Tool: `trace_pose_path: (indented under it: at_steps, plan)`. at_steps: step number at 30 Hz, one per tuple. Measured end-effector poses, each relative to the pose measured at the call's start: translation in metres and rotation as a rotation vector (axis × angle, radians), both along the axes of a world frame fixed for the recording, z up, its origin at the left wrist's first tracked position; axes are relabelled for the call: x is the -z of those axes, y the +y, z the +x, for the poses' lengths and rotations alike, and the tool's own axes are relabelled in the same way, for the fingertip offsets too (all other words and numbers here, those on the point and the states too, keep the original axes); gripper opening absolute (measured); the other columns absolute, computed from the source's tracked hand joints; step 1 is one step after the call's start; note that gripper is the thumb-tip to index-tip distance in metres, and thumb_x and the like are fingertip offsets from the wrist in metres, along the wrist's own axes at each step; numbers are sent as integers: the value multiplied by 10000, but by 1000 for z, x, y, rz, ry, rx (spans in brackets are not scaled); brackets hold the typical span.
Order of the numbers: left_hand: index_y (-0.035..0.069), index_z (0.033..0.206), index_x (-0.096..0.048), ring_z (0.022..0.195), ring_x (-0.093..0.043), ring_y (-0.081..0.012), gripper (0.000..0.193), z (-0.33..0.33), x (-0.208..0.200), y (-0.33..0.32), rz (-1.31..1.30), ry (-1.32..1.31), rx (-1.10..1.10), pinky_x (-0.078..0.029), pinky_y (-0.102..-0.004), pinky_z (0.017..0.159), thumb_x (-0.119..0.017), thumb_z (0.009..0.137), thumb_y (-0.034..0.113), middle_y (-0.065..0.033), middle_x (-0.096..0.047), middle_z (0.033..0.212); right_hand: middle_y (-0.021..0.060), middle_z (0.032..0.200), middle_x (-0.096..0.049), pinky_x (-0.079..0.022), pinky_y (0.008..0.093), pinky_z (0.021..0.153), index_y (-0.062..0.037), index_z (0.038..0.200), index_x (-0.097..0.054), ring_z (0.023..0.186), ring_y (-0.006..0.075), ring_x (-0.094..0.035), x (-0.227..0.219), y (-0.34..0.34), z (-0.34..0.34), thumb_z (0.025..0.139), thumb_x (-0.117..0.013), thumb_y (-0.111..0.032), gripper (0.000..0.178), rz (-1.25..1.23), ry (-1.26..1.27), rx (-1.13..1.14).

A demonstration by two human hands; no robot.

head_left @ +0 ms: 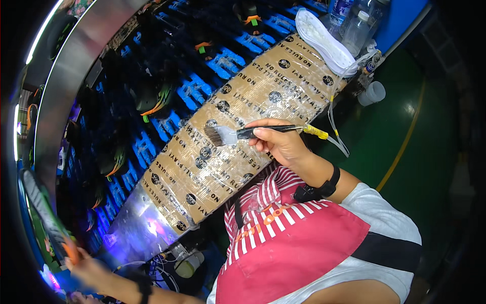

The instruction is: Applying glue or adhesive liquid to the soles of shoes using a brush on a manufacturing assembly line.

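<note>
My right hand (278, 142) grips a brush (219, 136) by its black handle, above the middle of a long bench top covered in printed brown tape (238, 109). The brush has brown bristles and a pale, whitish ferrule. Yellow tape and a clear tube join the handle's end. My left hand (93, 273), blurred, reaches out at the lower left. Its fingers are closed on the orange end of a dark shoe upper (48, 213) with green edging, also smeared by motion.
Behind the bench, blue slotted racks (195, 91) carry several dark shoe uppers with orange and green tabs. A white shoe sole (324, 43) lies at the bench's far right end, beside clear bottles (357, 30). A white cup (373, 93) hangs off the right side.
</note>
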State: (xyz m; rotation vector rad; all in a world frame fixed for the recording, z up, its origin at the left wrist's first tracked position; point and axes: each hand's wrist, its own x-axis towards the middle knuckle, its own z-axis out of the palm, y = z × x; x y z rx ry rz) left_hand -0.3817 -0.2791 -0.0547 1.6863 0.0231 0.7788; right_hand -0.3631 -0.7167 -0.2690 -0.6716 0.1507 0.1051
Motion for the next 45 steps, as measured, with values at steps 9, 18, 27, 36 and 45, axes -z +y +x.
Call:
trace_pose_path:
  at_steps: [9, 18, 27, 36, 45]
  plan:
    - [121, 1255, -368, 943, -555, -272, 490, -79, 171, -93, -620, 597, -9, -498, -366, 720, -579, 826, 229, -150, -506, 1097, 123, 771, -626, -435, 180, 529, 48, 1019, -563, 606, 98, -570, 20, 5, -5, 810, -568, -76, 242, -12, -21, -101]
    - [68, 1104, -505, 854, -595, -283, 502, -57, 196, -142, -1022, 763, 31, -497, -408, 690, -341, 865, 477, -114, -587, 1022, 120, 784, -627, -427, 171, 527, 55, 1019, -559, 606, 87, -561, 32, 2, -15, 810, -567, -78, 248, -85, -57, -91]
    - [-24, 1200, -403, 1008, -490, -335, 711, -46, 255, -166, -1420, 581, 847, -417, -454, 858, -344, 834, 582, -195, -497, 1122, 100, 766, -634, -409, 160, 512, 42, 1006, -580, 587, 71, -560, 17, 2, -27, 812, -574, -83, 231, -151, -71, -88]
    - [-2, 1257, -357, 993, -512, -326, 843, -41, 271, -177, -1314, 642, 819, -467, -423, 795, -351, 771, 686, -190, -503, 1115, 87, 749, -629, -430, 165, 529, 39, 988, -595, 607, 70, -570, 5, 13, -34, 797, -586, -67, 218, -230, -144, -108]
    - [17, 1204, -417, 954, -557, -245, 489, -40, 249, -202, -1227, 574, 819, -476, -341, 810, -398, 893, 395, -130, -534, 1101, 104, 732, -638, -466, 242, 554, 6, 861, -634, 619, 148, -618, -45, 51, -23, 687, -650, -62, 187, -961, -862, 176]
